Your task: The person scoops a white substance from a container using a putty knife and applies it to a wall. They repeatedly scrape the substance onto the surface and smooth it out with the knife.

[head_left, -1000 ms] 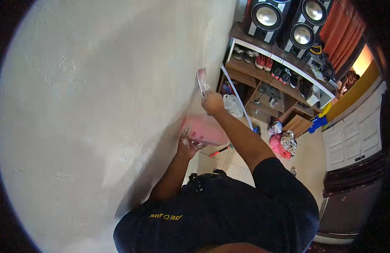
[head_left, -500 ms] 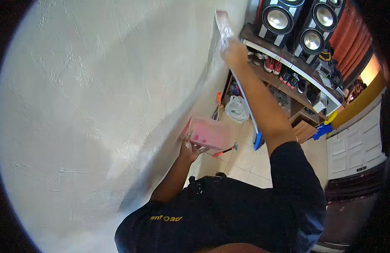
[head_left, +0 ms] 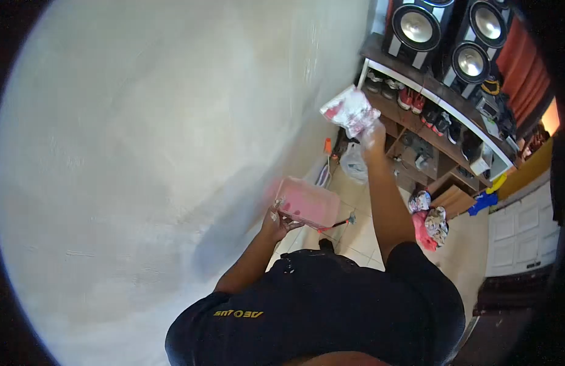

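My right hand (head_left: pixel 373 141) is closed around the handle end of a broad putty knife (head_left: pixel 351 111). White paste smeared over a reddish surface covers the flat blade, which is turned toward me and held off the wall. My left hand (head_left: pixel 277 223) supports a pink, see-through plastic tub (head_left: pixel 310 202) from its near-left corner, with white smears on the fingers. Beside both hands rises the pale plastered wall (head_left: pixel 154 134), streaked with low ridges.
A shelf unit (head_left: pixel 435 97) on the right carries large speakers (head_left: pixel 416 27) and several shoes. Below it lie a plastic bag (head_left: pixel 354 163) and a heap of cloth (head_left: pixel 432 229). A hammer-like tool (head_left: pixel 340 223) is on the tiled floor, partly behind the tub. A white door (head_left: pixel 517 244) stands far right.
My right hand has come down and away from the wall, turning the blade's broad face toward me. The view has shifted; the tub stays in my left hand.
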Demonstrator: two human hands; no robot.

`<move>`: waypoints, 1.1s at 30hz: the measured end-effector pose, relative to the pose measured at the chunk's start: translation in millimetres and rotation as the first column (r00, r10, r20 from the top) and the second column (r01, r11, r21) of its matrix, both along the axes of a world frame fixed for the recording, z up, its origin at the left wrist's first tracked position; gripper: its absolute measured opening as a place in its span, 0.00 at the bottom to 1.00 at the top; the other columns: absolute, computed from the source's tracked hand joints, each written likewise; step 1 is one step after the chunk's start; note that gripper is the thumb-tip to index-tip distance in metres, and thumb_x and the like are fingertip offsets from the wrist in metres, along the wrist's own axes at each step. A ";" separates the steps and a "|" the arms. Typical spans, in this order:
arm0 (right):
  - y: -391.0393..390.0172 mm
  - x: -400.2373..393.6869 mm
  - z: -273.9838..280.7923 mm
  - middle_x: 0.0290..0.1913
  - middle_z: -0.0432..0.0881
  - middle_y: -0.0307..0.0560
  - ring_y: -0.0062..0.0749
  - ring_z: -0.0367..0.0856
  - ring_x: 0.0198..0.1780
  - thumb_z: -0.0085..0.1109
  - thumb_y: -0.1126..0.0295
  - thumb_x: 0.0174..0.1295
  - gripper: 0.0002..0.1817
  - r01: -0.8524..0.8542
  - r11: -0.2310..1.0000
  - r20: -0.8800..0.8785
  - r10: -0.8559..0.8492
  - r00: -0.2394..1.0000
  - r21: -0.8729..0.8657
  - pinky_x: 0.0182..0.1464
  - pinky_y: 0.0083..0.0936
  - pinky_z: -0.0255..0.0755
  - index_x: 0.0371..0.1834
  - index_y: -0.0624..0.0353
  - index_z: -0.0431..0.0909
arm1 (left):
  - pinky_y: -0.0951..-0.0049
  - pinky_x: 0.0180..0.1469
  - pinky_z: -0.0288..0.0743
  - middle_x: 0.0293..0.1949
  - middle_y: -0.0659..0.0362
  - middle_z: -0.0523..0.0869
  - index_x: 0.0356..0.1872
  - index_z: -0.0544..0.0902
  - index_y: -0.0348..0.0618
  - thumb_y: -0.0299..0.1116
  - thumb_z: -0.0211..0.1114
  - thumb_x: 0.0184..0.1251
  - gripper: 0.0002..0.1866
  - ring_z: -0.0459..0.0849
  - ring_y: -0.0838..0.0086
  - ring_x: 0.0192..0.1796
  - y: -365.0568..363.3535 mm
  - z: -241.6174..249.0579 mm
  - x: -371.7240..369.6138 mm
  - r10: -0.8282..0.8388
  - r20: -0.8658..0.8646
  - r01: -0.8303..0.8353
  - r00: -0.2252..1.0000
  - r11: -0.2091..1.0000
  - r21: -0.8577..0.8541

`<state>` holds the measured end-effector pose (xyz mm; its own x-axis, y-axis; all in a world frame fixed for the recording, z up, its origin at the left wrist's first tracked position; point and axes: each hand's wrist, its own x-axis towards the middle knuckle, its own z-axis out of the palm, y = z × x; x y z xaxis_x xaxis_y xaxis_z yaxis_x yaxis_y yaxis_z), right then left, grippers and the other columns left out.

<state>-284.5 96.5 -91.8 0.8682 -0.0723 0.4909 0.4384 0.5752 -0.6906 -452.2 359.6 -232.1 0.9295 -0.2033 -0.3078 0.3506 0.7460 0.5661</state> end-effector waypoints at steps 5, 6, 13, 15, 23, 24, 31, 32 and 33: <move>20.7 15.3 131.3 0.57 0.72 0.47 0.33 0.69 0.59 0.45 0.70 0.64 0.17 -0.530 0.812 0.192 0.496 0.847 0.243 0.59 0.30 0.64 0.56 0.56 0.68 | 0.37 0.53 0.68 0.51 0.54 0.71 0.61 0.63 0.41 0.54 0.57 0.59 0.35 0.73 0.51 0.54 -33.3 23.5 8.7 0.041 -0.020 -0.039 0.999 0.996 0.086; 29.2 33.1 141.1 0.57 0.72 0.47 0.34 0.68 0.60 0.45 0.71 0.64 0.17 -0.708 0.669 0.231 0.669 0.706 0.227 0.59 0.29 0.64 0.57 0.56 0.67 | 0.37 0.53 0.68 0.51 0.54 0.71 0.61 0.63 0.41 0.54 0.57 0.59 0.35 0.73 0.51 0.54 -39.2 26.1 10.0 0.058 -0.026 -0.056 0.998 0.994 0.091; 81.8 75.8 77.2 0.43 0.80 0.50 0.37 0.80 0.43 0.57 0.67 0.58 0.14 -0.386 0.877 -0.373 0.472 0.799 0.284 0.49 0.35 0.74 0.45 0.64 0.76 | 0.39 0.54 0.69 0.56 0.49 0.69 0.59 0.65 0.41 0.51 0.58 0.58 0.33 0.70 0.52 0.57 -73.1 67.2 8.7 0.130 0.024 -0.131 0.991 0.991 0.035; 68.0 92.5 -21.1 0.44 0.80 0.49 0.37 0.79 0.44 0.58 0.65 0.57 0.16 -0.475 0.850 -0.374 0.527 0.763 0.228 0.50 0.35 0.73 0.46 0.62 0.76 | 0.39 0.54 0.69 0.56 0.49 0.69 0.59 0.65 0.41 0.51 0.59 0.57 0.33 0.70 0.51 0.57 -73.3 65.0 10.5 0.151 0.023 -0.152 0.988 0.987 0.053; 15.1 43.6 27.5 0.55 0.73 0.47 0.37 0.72 0.56 0.51 0.64 0.63 0.20 -0.595 0.590 -0.014 0.717 0.697 0.546 0.59 0.36 0.65 0.57 0.54 0.66 | 0.37 0.59 0.61 0.63 0.48 0.64 0.64 0.60 0.44 0.55 0.48 0.56 0.37 0.66 0.48 0.62 -77.2 49.0 19.5 0.208 0.015 -0.208 0.978 0.963 0.174; 19.8 46.6 81.3 0.58 0.72 0.46 0.37 0.72 0.56 0.49 0.57 0.63 0.22 -0.574 0.709 -0.103 0.661 0.743 0.409 0.54 0.36 0.69 0.57 0.55 0.68 | 0.37 0.59 0.61 0.62 0.48 0.65 0.64 0.61 0.44 0.56 0.48 0.57 0.36 0.66 0.49 0.62 -76.1 41.1 19.3 0.213 0.019 -0.213 0.977 0.969 0.125; 81.6 70.8 178.4 0.38 0.80 0.45 0.34 0.81 0.35 0.58 0.63 0.58 0.16 -0.563 0.823 -0.294 0.559 0.775 0.078 0.38 0.33 0.78 0.45 0.59 0.75 | 0.36 0.58 0.61 0.62 0.49 0.65 0.63 0.61 0.42 0.55 0.50 0.57 0.36 0.68 0.49 0.60 -94.0 62.5 18.5 0.266 0.027 -0.267 0.963 0.948 0.176; 86.2 83.3 140.9 0.38 0.80 0.45 0.32 0.80 0.35 0.62 0.62 0.56 0.18 -0.627 0.767 -0.182 0.641 0.745 0.135 0.38 0.33 0.79 0.45 0.61 0.75 | 0.36 0.58 0.61 0.61 0.49 0.66 0.63 0.61 0.42 0.55 0.51 0.57 0.37 0.69 0.49 0.60 -92.8 60.1 19.2 0.272 0.049 -0.276 0.961 0.950 0.146; 97.3 92.6 115.2 0.36 0.80 0.44 0.31 0.80 0.32 0.63 0.60 0.55 0.19 -0.509 0.853 -0.290 0.518 0.805 0.111 0.35 0.30 0.79 0.45 0.60 0.75 | 0.36 0.58 0.61 0.61 0.49 0.66 0.63 0.61 0.42 0.55 0.51 0.57 0.37 0.69 0.49 0.60 -92.7 60.3 19.6 0.275 0.054 -0.280 0.960 0.949 0.146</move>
<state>-192.0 193.8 23.4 0.8854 0.4165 0.2065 -0.1510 0.6778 -0.7196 -432.6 267.0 -171.8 0.9527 0.1103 -0.2833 0.1213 0.7166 0.6868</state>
